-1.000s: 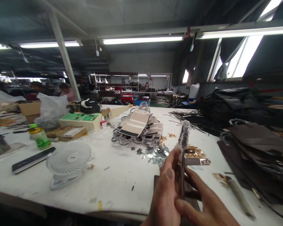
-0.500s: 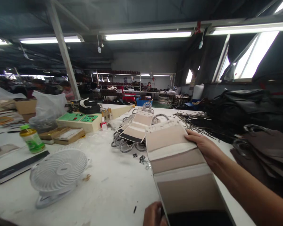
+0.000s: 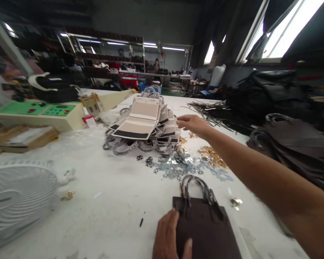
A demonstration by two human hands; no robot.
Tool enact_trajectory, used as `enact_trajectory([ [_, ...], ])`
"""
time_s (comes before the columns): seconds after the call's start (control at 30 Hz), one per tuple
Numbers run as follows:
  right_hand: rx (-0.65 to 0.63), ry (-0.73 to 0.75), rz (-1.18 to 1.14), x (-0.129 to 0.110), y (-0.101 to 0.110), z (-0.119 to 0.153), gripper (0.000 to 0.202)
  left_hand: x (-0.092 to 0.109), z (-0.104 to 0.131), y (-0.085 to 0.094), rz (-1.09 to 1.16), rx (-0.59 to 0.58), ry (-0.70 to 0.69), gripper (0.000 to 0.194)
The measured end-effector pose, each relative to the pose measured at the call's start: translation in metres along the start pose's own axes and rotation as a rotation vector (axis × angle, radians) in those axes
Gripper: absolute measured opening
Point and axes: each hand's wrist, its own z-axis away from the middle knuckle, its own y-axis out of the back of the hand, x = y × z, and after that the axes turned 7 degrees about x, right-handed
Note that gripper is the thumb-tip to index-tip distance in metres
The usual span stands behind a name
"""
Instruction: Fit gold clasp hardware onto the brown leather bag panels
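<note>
A dark brown bag panel (image 3: 202,225) with a pair of plastic-wrapped handles (image 3: 197,187) lies before me at the bottom. My left hand (image 3: 167,235) rests at its left edge, thumb apart from the fingers, which touch the panel's upper left corner. Farther off, my right hand (image 3: 191,124) reaches over the table with fingers stretched out and nothing visible in them. It is close to the right side of a pile of beige-backed panels (image 3: 144,108), whose wrapped handles stick out around the edges. Loose silver metal plates (image 3: 175,165) and gold-coloured metal pieces (image 3: 212,155) are scattered between the hands.
A white fan (image 3: 18,201) stands at the left, below a cream machine with a green control panel (image 3: 58,110). More brown bag panels (image 3: 299,144) are stacked at the right. Dark strips (image 3: 210,114) and black material (image 3: 267,93) lie behind them. A person (image 3: 157,65) is far back.
The beige-backed panel has left my right hand, and a similar one now tops the pile. A brown panel now lies in front, under my left hand's fingers. The view has come closer and lower.
</note>
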Motion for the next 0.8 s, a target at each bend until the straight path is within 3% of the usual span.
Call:
enact_trajectory([
  [0.13, -0.033, -0.106, 0.243, 0.085, 0.069, 0.126, 0.031, 0.001, -0.006, 0.001, -0.141, -0.039, -0.138, 0.051],
  [0.2, -0.031, -0.148, 0.32, 0.122, 0.091, 0.191, 0.028, 0.004, -0.009, 0.002, -0.231, -0.065, -0.179, 0.051],
  [0.3, 0.087, -0.163, 0.499, 0.166, 0.099, 0.266, 0.033, 0.014, -0.016, 0.0, -0.328, -0.065, -0.194, 0.051],
  [0.37, 0.135, -0.14, 0.566, 0.185, 0.092, 0.294, 0.034, 0.021, -0.022, -0.005, -0.362, -0.052, -0.197, 0.048],
  [0.53, 0.232, -0.019, 0.514, 0.187, 0.077, 0.311, 0.028, 0.033, -0.038, -0.013, -0.41, -0.11, -0.193, 0.034],
  [0.63, 0.262, 0.055, 0.33, 0.167, 0.071, 0.315, 0.027, 0.044, -0.045, -0.012, -0.402, -0.088, -0.193, 0.026],
  [0.73, 0.335, 0.035, 0.162, 0.141, 0.056, 0.325, 0.028, 0.065, -0.044, -0.01, -0.333, 0.056, -0.217, 0.025],
  [0.8, 0.331, 0.034, 0.081, 0.125, 0.04, 0.334, 0.027, 0.08, -0.038, -0.012, -0.226, 0.031, -0.156, 0.027],
])
